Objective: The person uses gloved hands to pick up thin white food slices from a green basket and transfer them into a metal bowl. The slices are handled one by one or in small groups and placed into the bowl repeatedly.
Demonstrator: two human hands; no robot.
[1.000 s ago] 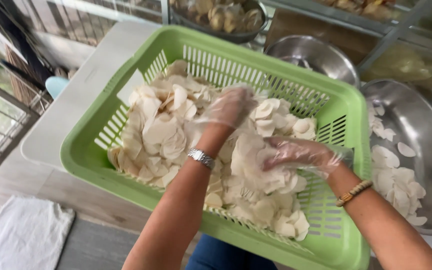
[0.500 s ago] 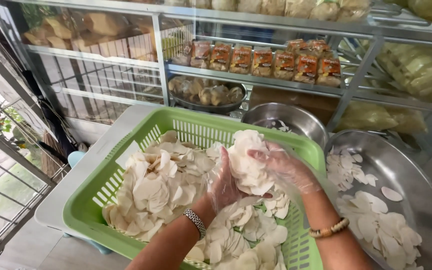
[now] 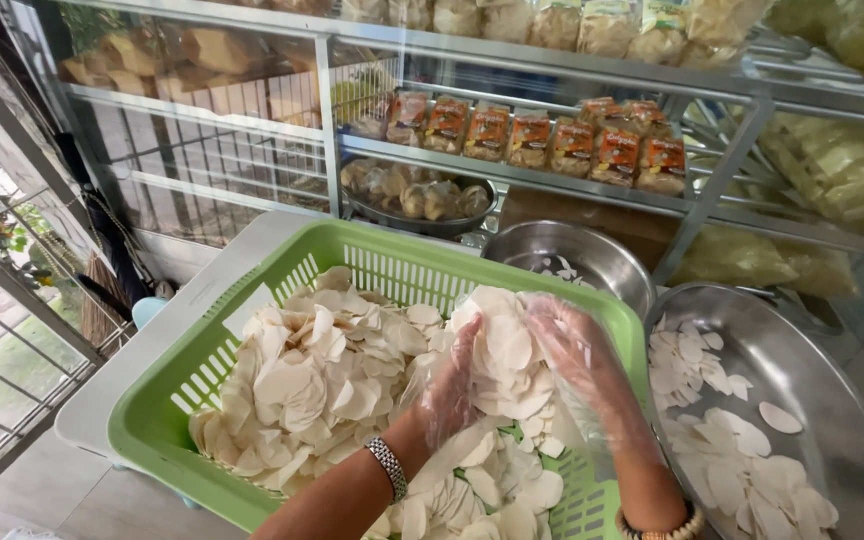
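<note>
Raw cracker discs [image 3: 507, 365], thin, pale and roughly round, are being cupped in a stack between both hands above the green plastic basket [image 3: 167, 425]. The left hand [image 3: 452, 385], sheathed in a crinkled clear plastic glove, is pressing its flat fingers against the stack from nine o'clock; the right hand [image 3: 587, 365], gloved alike, is closing on it from three o'clock, so the discs are sitting squeezed between the two palms. A beaded metal bracelet [image 3: 388, 467] is circling the left wrist, and a wooden bead bangle [image 3: 657, 527] is showing at the right.

More loose discs [image 3: 302, 385] are lying heaped in the slotted, rectangular basket, mostly toward nine o'clock. At three o'clock a wide, shiny steel tray [image 3: 832, 430] is holding flat white discs, and at one o'clock a smaller round steel bowl [image 3: 602, 255] is standing. At twelve o'clock a glass and metal shelf [image 3: 512, 170] is carrying a row of orange packets [image 3: 537, 140] and a dark pan of brown lumps [image 3: 417, 198].
</note>
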